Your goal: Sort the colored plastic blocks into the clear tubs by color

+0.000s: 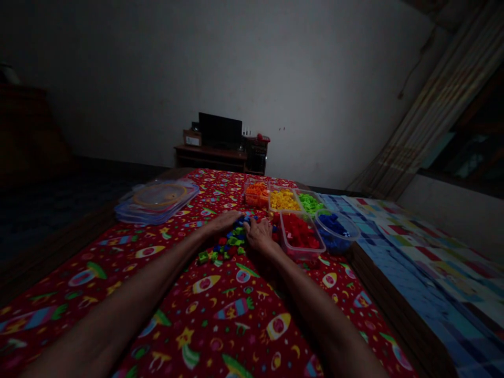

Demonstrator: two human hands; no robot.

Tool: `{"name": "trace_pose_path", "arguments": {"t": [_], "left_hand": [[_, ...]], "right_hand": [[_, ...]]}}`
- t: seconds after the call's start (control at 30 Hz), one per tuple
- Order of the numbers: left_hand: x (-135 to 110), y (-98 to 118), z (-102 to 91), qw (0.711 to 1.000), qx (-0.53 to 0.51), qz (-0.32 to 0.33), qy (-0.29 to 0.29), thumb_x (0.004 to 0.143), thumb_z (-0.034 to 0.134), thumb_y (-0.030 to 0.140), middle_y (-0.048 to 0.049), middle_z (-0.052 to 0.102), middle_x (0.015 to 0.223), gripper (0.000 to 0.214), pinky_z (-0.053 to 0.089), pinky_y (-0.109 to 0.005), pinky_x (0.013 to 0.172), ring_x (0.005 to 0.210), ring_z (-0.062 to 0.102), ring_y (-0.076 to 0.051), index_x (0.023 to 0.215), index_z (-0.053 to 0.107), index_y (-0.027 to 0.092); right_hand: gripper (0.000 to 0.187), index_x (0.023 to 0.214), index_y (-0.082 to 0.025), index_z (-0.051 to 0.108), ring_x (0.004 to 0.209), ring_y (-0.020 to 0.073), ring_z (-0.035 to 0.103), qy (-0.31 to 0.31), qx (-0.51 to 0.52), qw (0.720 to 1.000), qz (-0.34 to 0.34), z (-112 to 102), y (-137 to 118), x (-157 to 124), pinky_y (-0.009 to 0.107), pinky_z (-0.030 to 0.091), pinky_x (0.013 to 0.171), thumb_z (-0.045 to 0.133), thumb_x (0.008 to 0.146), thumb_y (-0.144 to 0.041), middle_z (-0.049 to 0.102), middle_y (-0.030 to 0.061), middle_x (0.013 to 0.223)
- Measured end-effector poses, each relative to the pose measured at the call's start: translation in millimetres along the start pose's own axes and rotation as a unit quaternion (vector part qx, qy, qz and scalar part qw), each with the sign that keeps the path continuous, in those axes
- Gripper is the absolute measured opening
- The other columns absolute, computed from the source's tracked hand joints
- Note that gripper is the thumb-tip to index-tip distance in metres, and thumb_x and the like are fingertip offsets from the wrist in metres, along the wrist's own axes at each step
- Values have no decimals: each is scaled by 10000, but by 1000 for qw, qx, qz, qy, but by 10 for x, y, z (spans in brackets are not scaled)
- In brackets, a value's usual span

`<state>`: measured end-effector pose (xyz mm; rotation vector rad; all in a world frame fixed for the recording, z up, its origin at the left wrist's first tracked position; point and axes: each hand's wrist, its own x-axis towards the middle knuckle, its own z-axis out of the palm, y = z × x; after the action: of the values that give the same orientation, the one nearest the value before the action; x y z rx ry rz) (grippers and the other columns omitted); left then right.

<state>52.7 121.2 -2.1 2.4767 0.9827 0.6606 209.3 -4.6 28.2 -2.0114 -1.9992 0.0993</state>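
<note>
A small pile of mixed plastic building blocks point(235, 242), green, blue and red, lies on the red patterned cloth point(212, 320). At the far left side of this pile is my left hand point(227, 222), stretched out low with its fingertips by the blue pieces. My right hand point(260, 234) rests on the right side of the pile with its fingers bent inward; whatever lies under them is hidden. Just right of that hand stands a clear tub point(303, 255) of red blocks. Beside it is a round tub point(356, 232) holding blue blocks.
Behind are tubs of orange blocks point(258, 193), yellow blocks point(284, 199) and green blocks point(310, 203). Stacked clear lids point(157, 202) lie at the left. Blue checked fabric point(388, 268) borders the right side. A desk with a dark monitor point(220, 129) stands by the wall.
</note>
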Motion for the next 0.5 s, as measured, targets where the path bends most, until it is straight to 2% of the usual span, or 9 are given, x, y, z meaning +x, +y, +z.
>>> {"name": "trace_pose_path", "arguments": {"t": [0.1, 0.2, 0.33, 0.4, 0.5], "left_hand": [[-54, 121, 10, 999, -40, -6, -26, 869, 210, 628, -65, 649, 1245, 711, 434, -359, 1015, 1143, 586, -256, 1213, 626, 166], [-138, 219, -37, 993, -111, -15, -36, 851, 240, 643, -51, 627, 1279, 709, 404, -384, 1051, 1182, 564, -270, 1233, 619, 181], [-263, 234, -128, 990, -122, -65, 19, 845, 260, 661, -44, 569, 1353, 702, 347, -407, 1096, 1258, 503, -277, 1268, 594, 212], [-349, 178, -149, 987, -108, -106, 48, 854, 225, 668, -75, 537, 1384, 744, 332, -414, 1103, 1278, 483, -282, 1303, 561, 179], [-500, 77, -128, 984, -105, -133, 56, 873, 172, 656, -111, 537, 1380, 774, 360, -402, 1084, 1261, 502, -270, 1336, 518, 141]], "right_hand": [[413, 1284, -158, 500, 1092, 269, 554, -8, 29, 997, -71, -82, -25, -22, 396, 412, 893, 341, 972, -377, 610, 172, 1175], [343, 1226, -145, 542, 998, 217, 588, 9, 26, 993, -111, -233, 35, -23, 314, 415, 847, 355, 959, -253, 654, 133, 1067], [327, 1147, -115, 576, 1019, 229, 564, 17, -35, 998, -53, -345, 149, -10, 310, 403, 822, 332, 960, -224, 631, 168, 1088], [345, 1125, -109, 583, 1012, 244, 563, -10, -63, 998, -18, -304, 171, -43, 326, 397, 817, 323, 973, -277, 622, 185, 1103], [395, 1125, -112, 580, 985, 260, 571, -21, -90, 996, -3, -174, 139, -150, 360, 380, 825, 293, 987, -346, 638, 183, 1061]]}}
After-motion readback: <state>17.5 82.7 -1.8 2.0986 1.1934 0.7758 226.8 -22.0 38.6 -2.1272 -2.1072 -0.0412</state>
